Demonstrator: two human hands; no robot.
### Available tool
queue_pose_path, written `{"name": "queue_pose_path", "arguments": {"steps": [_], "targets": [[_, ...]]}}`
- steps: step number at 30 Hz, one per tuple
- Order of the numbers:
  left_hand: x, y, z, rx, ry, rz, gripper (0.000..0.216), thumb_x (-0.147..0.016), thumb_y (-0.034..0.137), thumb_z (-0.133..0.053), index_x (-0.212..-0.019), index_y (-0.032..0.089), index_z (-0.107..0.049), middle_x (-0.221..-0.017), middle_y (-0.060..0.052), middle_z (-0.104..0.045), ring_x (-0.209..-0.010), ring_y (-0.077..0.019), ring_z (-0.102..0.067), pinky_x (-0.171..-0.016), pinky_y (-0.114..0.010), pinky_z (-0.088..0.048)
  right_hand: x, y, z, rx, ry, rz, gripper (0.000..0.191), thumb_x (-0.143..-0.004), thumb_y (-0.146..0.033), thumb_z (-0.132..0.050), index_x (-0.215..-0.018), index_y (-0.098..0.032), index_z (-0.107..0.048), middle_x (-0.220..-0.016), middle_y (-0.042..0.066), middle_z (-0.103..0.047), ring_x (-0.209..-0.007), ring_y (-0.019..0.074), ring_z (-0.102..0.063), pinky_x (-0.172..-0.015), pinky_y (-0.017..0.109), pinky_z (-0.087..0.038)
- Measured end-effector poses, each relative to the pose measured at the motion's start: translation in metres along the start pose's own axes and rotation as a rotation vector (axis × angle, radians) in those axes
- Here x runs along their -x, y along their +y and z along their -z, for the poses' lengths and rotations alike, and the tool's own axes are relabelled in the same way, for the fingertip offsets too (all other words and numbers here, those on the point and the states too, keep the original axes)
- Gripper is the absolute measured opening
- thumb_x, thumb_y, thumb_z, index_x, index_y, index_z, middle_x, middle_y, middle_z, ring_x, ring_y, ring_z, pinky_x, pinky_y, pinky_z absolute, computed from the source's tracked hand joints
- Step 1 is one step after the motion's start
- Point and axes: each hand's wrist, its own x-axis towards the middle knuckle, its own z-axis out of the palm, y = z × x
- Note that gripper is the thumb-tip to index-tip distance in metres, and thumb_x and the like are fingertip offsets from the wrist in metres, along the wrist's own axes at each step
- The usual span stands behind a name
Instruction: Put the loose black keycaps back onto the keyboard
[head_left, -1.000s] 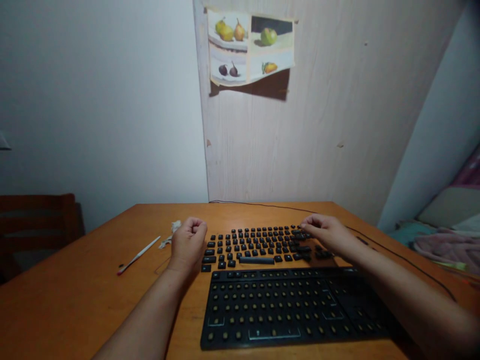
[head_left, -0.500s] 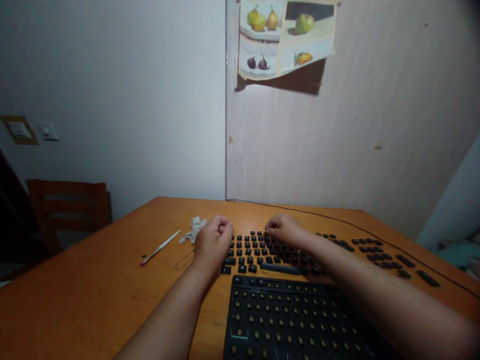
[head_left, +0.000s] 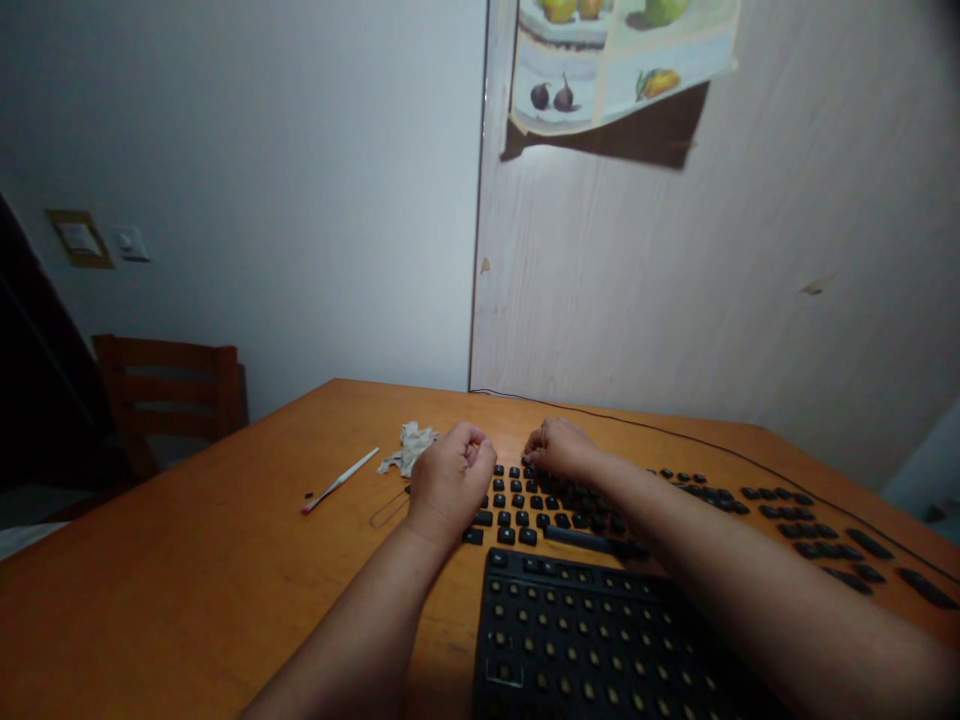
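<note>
Keycaps (head_left: 518,501) lie in rows on the desk (head_left: 187,570) beyond the keyboard (head_left: 555,640). The right hand (head_left: 559,448), narrowed, is at the far row, grip unclear; light contact should spare neighbours. The left hand (head_left: 454,480) curls closed, contents hidden.

We see dim light falling from above: the poster (head_left: 562,62) throws a brown shadow (head_left: 651,132) beneath itself, faint glare marks the table (head_left: 512,430), corners darken, and the right-hand keycaps (head_left: 870,544) look soft.
</note>
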Motion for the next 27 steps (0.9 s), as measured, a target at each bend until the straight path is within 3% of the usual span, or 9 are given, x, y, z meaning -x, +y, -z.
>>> {"name": "queue_pose_path", "arguments": {"steps": [27], "targets": [[-0.0005,0.0001,0.0,-0.012,-0.002,0.006,0.014,-0.085,0.032,-0.054,-0.076,0.023,-0.06,-0.059,0.003,-0.053,-0.059,-0.0139,-0.05,-0.055,-0.025,-0.03,-0.0066,0.0026,-0.0072,0.026,-0.013,0.014,0.019,-0.077,-0.038,-0.068,-0.088,-0.028,-0.081,-0.098,0.009,-0.072,-0.102,0.0292,-0.057,-0.083,0.035,-0.042]]}}
